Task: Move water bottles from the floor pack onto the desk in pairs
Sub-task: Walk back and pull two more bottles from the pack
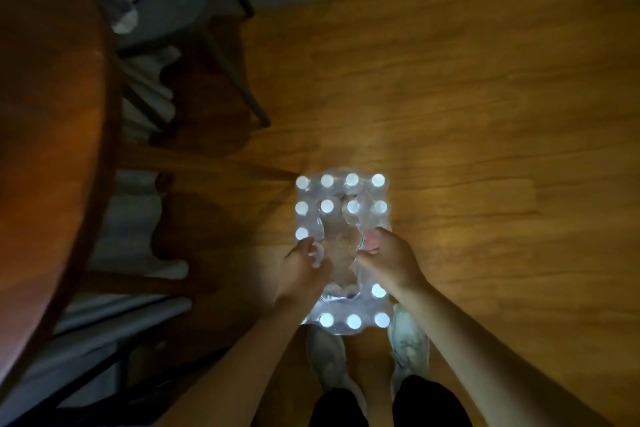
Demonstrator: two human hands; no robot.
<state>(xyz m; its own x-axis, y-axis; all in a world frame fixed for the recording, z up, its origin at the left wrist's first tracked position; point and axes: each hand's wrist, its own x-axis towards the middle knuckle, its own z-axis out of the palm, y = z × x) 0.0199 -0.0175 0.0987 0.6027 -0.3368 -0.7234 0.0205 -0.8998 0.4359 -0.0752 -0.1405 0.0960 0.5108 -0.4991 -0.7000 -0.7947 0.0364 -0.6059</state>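
Bottles stand upright in the pack [341, 208] on the floor [485, 114], directly under both hands. Left hand [304, 269] and right hand [388, 258] each grip one; counter [52, 97] lies left.

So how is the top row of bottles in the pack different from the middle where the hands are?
The top row shows four white caps side by side; the middle shows a gap with no caps. Wrap looks whole over the top row, torn open at the middle. No hand touches the top row; the left hand and right hand grip at the middle. Both belong to one pack on the floor.
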